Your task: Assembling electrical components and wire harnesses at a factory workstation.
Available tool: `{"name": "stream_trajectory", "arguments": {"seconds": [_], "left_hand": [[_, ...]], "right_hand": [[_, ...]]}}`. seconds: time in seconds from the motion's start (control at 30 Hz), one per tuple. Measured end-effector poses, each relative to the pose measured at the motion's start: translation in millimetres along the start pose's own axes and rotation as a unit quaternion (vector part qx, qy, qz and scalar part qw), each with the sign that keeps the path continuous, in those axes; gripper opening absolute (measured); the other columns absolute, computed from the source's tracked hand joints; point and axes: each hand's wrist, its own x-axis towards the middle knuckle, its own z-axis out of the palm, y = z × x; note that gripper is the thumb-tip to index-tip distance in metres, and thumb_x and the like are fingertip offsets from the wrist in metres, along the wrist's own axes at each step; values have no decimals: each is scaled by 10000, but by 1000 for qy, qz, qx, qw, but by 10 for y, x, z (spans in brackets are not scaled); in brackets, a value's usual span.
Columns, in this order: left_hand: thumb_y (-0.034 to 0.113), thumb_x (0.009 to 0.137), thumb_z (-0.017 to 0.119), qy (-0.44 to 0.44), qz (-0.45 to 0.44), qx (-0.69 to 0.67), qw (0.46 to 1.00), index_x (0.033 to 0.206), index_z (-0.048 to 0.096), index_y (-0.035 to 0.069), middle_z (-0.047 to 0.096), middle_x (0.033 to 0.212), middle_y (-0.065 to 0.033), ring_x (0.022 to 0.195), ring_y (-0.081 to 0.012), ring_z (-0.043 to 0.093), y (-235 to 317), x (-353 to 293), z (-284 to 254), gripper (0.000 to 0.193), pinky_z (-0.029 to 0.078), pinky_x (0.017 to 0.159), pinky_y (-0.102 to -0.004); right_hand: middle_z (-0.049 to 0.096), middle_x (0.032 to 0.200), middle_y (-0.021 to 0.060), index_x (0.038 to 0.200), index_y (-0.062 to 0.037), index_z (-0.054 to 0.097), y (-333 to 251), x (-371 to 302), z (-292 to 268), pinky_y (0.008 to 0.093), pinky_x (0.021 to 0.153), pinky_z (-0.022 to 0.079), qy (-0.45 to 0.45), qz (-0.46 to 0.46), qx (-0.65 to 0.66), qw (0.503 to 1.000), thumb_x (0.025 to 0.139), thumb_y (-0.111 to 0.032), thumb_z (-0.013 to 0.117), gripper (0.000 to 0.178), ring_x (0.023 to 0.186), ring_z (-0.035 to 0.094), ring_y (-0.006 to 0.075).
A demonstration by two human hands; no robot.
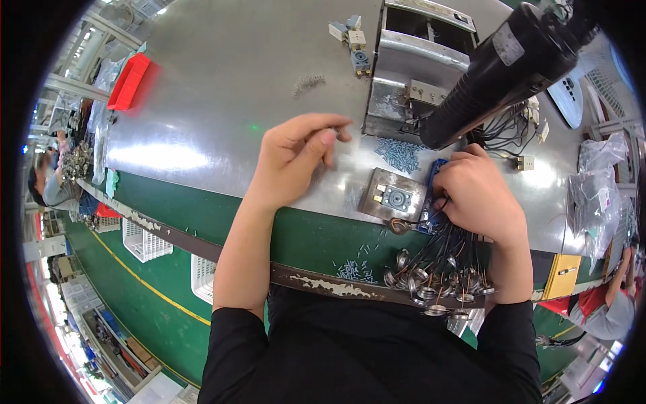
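My left hand (293, 158) hovers over the steel tabletop with thumb and fingers pinched together; whatever small thing they hold is too hidden to name. On the right, my right hand (479, 192) curls over a bunch of black wires (444, 234) beside a blue block (431, 219). Round metal-rimmed parts (437, 286) hang from these wires at the table's front edge. Between the hands, a square metal plate (370, 203) carries a grey connector (396, 198) with a round face and pale terminals. Bluish screws (398, 156) lie heaped just beyond it.
A thick black cylindrical tool (498, 74) slants over the work spot, in front of a metal housing (420, 57). Loose connectors (359, 47) and small springs (309, 84) lie farther back. More screws (353, 271) rest on the green mat. A red bin (131, 81) stands left.
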Motion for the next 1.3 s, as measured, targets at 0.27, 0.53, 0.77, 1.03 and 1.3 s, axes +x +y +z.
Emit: {"name": "stream_trajectory", "arguments": {"seconds": [0.27, 0.53, 0.77, 1.03, 1.3], "left_hand": [[-65, 894, 754, -137, -49, 40, 989, 1078, 740, -30, 774, 1056, -97, 718, -88, 633, -93, -102, 377, 187, 513, 657, -226], [19, 784, 884, -173, 91, 146, 970, 974, 779, 29, 756, 1071, -54, 643, -76, 519, -149, -51, 540, 216, 453, 596, -246], [55, 763, 908, -190, 66, 148, 968, 955, 776, 32, 761, 1052, -57, 582, -65, 441, -169, -40, 576, 234, 390, 551, -234], [50, 766, 901, -176, 57, 138, 973, 963, 773, 30, 763, 1050, -62, 576, -57, 437, -214, -54, 561, 236, 383, 545, -230], [63, 758, 905, -197, 21, 196, 960, 984, 754, 4, 754, 1036, -110, 823, -191, 692, -78, -29, 539, 278, 533, 690, -305]], "right_hand": [[679, 749, 112, 691, -54, 720, -8, -43, 8, 425, 902, 468, 17, 11, 1, 1000, 666, -77, 739, 39, 855, 643, 312], [692, 778, 95, 707, -65, 745, 58, -75, -39, 415, 908, 474, 71, 10, 19, 997, 653, -78, 738, 55, 895, 638, 302], [699, 789, 74, 707, -67, 744, 27, -52, -51, 409, 928, 467, 2, 15, 9, 1000, 658, -78, 739, 51, 931, 643, 288], [685, 790, 116, 782, -32, 690, 123, -95, -115, 440, 902, 475, 48, -27, 127, 990, 704, -27, 703, 80, 898, 638, 328], [665, 816, 157, 919, 1, 625, 40, -66, -190, 460, 749, 510, 148, -34, 158, 976, 819, 17, 716, 135, 807, 649, 382]]}}
